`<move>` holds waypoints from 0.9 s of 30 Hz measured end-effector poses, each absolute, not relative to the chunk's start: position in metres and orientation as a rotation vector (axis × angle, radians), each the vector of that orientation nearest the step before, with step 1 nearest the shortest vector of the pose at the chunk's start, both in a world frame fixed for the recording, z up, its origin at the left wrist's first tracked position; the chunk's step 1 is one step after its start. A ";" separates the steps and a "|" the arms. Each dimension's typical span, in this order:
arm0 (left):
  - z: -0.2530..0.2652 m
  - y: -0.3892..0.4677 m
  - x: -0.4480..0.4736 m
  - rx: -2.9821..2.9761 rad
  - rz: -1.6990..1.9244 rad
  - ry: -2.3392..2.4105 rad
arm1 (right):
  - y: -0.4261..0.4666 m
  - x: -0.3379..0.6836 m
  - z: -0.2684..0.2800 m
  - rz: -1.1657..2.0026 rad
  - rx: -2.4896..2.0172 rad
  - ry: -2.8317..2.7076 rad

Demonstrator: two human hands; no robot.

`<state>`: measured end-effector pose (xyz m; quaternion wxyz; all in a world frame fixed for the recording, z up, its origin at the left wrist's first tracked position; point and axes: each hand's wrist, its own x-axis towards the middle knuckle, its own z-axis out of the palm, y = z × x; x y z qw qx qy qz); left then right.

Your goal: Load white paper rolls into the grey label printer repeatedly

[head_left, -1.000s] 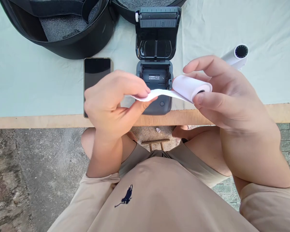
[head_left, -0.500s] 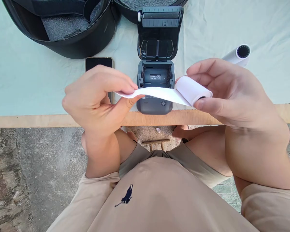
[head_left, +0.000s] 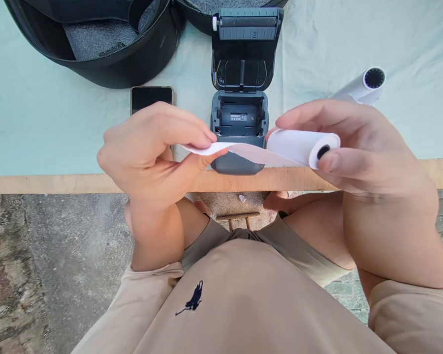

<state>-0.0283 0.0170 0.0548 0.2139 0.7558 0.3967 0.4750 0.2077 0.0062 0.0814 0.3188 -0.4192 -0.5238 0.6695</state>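
right grip (head_left: 358, 147) hides paper roll's (head_left: 299, 146) far side

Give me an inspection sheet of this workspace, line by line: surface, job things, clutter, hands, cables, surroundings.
Surface: pale green cloth over a wooden table edge.
Job's things: white paper roll, its strip pulled out leftward; dark printer with lid open, bay showing.
Clutter: phone, black open case, second white roll.
Hands: left hand pinches the strip end; right hand holds the paper roll.
Cables: nothing seen.
Surroundings: stone paving below; the person sits, in a beige shirt.
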 end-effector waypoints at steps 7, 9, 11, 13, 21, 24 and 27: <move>0.058 0.016 -0.026 1.962 1.531 1.201 | 0.012 0.205 0.080 1.786 -0.985 -1.268; 0.061 0.015 -0.026 2.008 1.502 1.219 | 0.012 0.205 0.080 1.780 -0.947 -1.269; 0.062 0.016 -0.025 1.991 1.614 1.156 | 0.012 0.204 0.080 1.745 -0.944 -1.289; 0.060 0.016 -0.025 1.952 1.633 1.129 | 0.011 0.204 0.080 1.682 -1.018 -1.321; 0.047 0.014 -0.029 1.948 1.600 1.140 | 0.008 0.202 0.077 1.943 -0.942 -1.297; 0.051 0.014 -0.026 2.068 1.355 1.140 | 0.007 0.198 0.078 2.117 -0.901 -1.153; 0.059 0.017 -0.017 2.084 1.262 1.050 | 0.006 0.195 0.080 2.143 -0.886 -1.143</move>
